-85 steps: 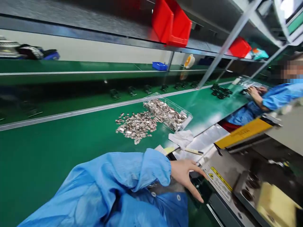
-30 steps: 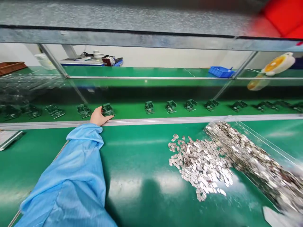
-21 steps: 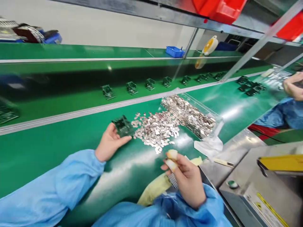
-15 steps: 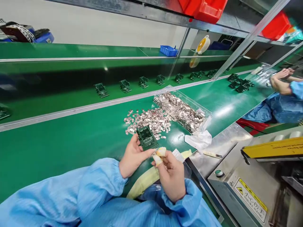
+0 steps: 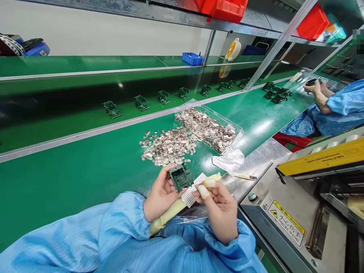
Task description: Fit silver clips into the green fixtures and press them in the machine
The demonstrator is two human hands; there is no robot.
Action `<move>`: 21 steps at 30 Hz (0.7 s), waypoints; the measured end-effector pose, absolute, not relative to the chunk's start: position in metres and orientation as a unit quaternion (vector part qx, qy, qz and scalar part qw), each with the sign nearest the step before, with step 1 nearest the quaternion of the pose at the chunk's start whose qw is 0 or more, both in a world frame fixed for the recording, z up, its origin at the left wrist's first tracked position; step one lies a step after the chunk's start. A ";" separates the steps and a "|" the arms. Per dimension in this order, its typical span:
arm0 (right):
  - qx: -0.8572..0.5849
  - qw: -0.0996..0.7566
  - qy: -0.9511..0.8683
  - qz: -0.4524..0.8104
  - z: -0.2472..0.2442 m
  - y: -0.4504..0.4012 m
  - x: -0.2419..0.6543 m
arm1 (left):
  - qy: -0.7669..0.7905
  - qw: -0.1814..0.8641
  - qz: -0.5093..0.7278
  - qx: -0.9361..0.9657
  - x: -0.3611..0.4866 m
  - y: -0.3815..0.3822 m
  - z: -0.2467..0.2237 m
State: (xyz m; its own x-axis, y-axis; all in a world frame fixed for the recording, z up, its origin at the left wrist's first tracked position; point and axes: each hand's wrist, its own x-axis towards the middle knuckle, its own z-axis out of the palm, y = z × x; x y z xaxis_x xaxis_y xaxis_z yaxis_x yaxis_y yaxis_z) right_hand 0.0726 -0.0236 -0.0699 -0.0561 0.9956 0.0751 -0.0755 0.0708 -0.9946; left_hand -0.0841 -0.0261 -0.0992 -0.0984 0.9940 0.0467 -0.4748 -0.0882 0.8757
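Note:
A green circuit board (image 5: 181, 177) with a square frame on it is gripped by my left hand (image 5: 159, 197), thumb along its lower edge. To the right, my right hand (image 5: 220, 206) wears whitish-yellow finger covers on thumb and index finger. Those fingers are pinched together over a white sheet with a grid of small pieces (image 5: 193, 190); whatever is between them is too small to make out. Under the sheet runs a pale yellow-green padded strip (image 5: 167, 214) at the bench edge. Beyond the board lies a heap of small silvery metal parts (image 5: 169, 146).
A clear tray (image 5: 238, 141) full of metal parts stands behind the heap, near a white cloth (image 5: 229, 161) and a knife-like tool (image 5: 245, 176). Several boards (image 5: 140, 102) line the belt. A machine (image 5: 273, 212) stands right; a co-worker's hands (image 5: 318, 91) are beyond.
My right hand has moved right, away from the circuit board, to the gridded sheet. The board in my left hand has tilted, and its square frame now faces up. My view has shifted slightly.

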 end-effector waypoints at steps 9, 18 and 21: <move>-0.447 0.580 -0.513 0.449 -0.075 -0.026 0.064 | 0.315 0.606 0.604 0.412 -0.091 -0.031 -0.104; -0.471 0.471 -0.683 0.301 -0.077 -0.027 0.063 | 0.318 0.597 0.585 0.447 -0.090 -0.034 -0.097; -0.485 0.460 -0.687 0.285 -0.078 -0.028 0.060 | 0.331 0.589 0.575 0.461 -0.090 -0.036 -0.096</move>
